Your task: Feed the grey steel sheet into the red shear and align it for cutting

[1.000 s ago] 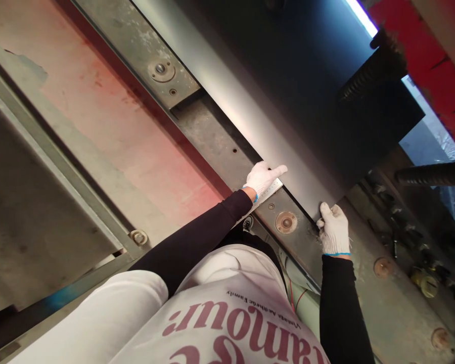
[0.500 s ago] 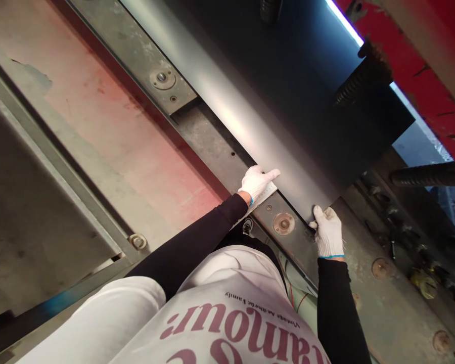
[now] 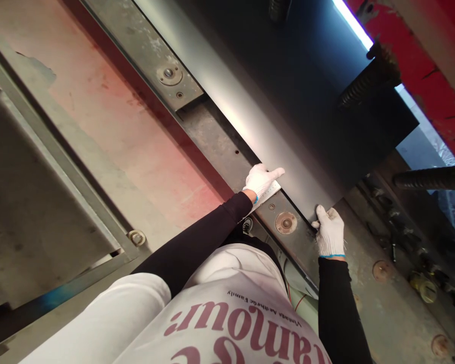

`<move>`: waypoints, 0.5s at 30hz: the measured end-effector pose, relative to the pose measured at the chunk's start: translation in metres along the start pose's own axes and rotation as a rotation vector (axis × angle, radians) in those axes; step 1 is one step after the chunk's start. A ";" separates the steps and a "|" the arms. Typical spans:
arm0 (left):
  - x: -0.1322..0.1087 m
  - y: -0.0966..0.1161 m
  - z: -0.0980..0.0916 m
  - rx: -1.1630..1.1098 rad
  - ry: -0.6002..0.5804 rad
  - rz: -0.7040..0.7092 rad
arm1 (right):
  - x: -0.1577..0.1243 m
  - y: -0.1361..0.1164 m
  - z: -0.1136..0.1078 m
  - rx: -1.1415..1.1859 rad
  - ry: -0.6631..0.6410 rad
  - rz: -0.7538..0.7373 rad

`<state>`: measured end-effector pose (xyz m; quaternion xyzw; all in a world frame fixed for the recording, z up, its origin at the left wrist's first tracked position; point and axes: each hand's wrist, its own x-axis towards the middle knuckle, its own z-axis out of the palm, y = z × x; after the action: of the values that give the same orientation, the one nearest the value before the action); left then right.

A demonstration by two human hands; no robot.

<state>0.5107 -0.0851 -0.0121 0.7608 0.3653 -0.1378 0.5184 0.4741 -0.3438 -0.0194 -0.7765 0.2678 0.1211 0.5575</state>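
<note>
A large grey metal sheet (image 3: 246,111) lies slantwise over the machine bed (image 3: 220,134). White knitted gloves with blue cuffs cover both hands. At the sheet's near edge is my left hand (image 3: 258,181), thumb stretched over the top face and the other fingers curled at the edge, partly hidden. A pale steel ruler (image 3: 268,195) with fine markings sticks out beside and beneath that hand, across the bed. My right hand (image 3: 330,232) pinches the sheet near its right corner, thumb on top, fingertips partly out of sight.
A red machine beam (image 3: 432,76) crosses the upper right, with dark coil springs (image 3: 358,86) under it. Round ball inserts (image 3: 286,223) are set in the bed. To the left runs a metal frame (image 3: 117,237). Fittings (image 3: 422,287) line the far right.
The view has shifted slightly, so the bed and sheet appear a little further right. Both hands keep their places on the sheet.
</note>
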 end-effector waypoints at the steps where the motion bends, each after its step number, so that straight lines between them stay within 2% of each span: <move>1: 0.000 0.000 0.000 -0.004 -0.003 0.002 | 0.000 0.000 0.000 0.007 -0.002 -0.007; 6: -0.001 0.001 -0.001 0.000 -0.014 0.006 | -0.001 0.002 0.004 0.004 -0.007 -0.020; 9: -0.001 0.001 -0.001 0.013 -0.011 0.012 | -0.001 -0.003 0.000 -0.057 -0.007 -0.017; 10: -0.001 0.001 -0.001 0.018 -0.011 0.013 | -0.001 -0.007 -0.004 -0.151 -0.027 -0.016; 12: 0.000 0.001 -0.001 0.027 -0.013 0.011 | 0.000 -0.020 -0.014 -0.528 -0.050 -0.022; 14: 0.000 0.000 -0.001 0.034 -0.015 0.009 | 0.001 -0.036 -0.018 -0.985 0.040 -0.086; 15: 0.000 0.000 -0.001 0.037 -0.014 0.011 | 0.003 -0.043 -0.016 -1.142 0.118 -0.177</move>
<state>0.5108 -0.0841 -0.0121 0.7712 0.3549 -0.1470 0.5077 0.4982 -0.3494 0.0195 -0.9790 0.1246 0.1560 0.0425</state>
